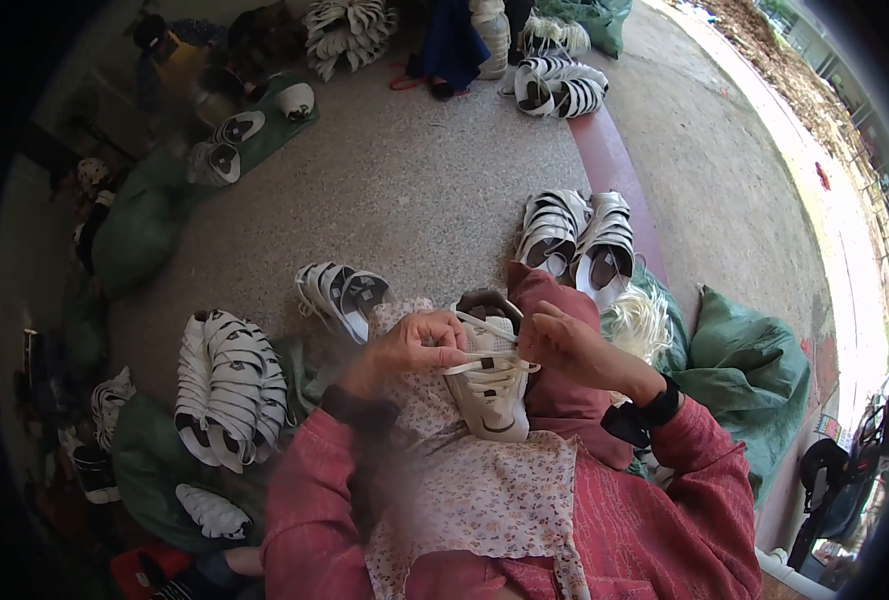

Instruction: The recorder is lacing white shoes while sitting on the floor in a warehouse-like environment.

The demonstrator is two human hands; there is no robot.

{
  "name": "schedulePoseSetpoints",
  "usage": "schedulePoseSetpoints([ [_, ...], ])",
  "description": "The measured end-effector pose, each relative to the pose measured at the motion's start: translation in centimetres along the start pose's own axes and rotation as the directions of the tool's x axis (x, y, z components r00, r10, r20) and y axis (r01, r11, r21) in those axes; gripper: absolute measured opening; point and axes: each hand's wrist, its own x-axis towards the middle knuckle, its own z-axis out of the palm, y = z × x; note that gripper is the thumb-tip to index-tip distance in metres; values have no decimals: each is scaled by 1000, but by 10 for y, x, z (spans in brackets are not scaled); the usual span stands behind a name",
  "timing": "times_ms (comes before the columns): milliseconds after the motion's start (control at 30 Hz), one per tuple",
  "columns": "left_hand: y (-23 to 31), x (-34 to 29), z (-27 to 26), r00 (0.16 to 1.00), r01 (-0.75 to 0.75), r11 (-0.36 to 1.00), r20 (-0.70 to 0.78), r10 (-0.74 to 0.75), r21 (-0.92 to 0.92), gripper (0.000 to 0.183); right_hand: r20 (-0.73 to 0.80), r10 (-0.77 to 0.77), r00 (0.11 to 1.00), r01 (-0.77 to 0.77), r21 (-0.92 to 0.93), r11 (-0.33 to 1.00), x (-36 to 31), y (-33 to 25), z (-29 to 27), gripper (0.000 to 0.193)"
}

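Observation:
A cream shoe upper (pixel 491 400) lies in my lap, its toe toward me and its dark-lined opening away from me. White laces (pixel 488 357) cross its front. At the left of the lacing, my left hand (pixel 416 345) pinches a white lace between thumb and fingers. My right hand (pixel 567 345) is closed at the other side of the shoe, close to the lace; its fingertips are partly hidden, so what they grip cannot be made out. The floral apron (pixel 484 490) under the shoe covers my lap.
Nested stacks of white shoe uppers stand at the left (pixel 229 385), ahead on the right (pixel 576 240) and farther off (pixel 559 88). A bundle of pale laces (pixel 640 325) hangs by my right knee, beside green sacks (pixel 744 350). People sit at the far left and far ahead.

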Motion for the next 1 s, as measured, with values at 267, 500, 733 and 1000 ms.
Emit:
schedulePoseSetpoints([
  [267, 6, -3, 3, 980, 182, 942, -32, -198, -283, 29, 163, -137, 977, 202, -504, 840, 8, 5, -21, 23],
  [500, 7, -1, 3, 984, 153, 966, -60, -169, -206, 38, 157, -332, 930, 357, -598, 718, 15, 13, -3, 12],
  [733, 4, -1, 1, 986, 148, 960, -39, -162, -239, 37, -127, -429, 894, 125, -850, 512, 7, 22, 15, 18],
  [1000, 6, -6, -9, 995, 100, 983, 44, -94, -152, 23, -130, 156, 979, -166, -73, 983, -2, 5, -2, 14],
])
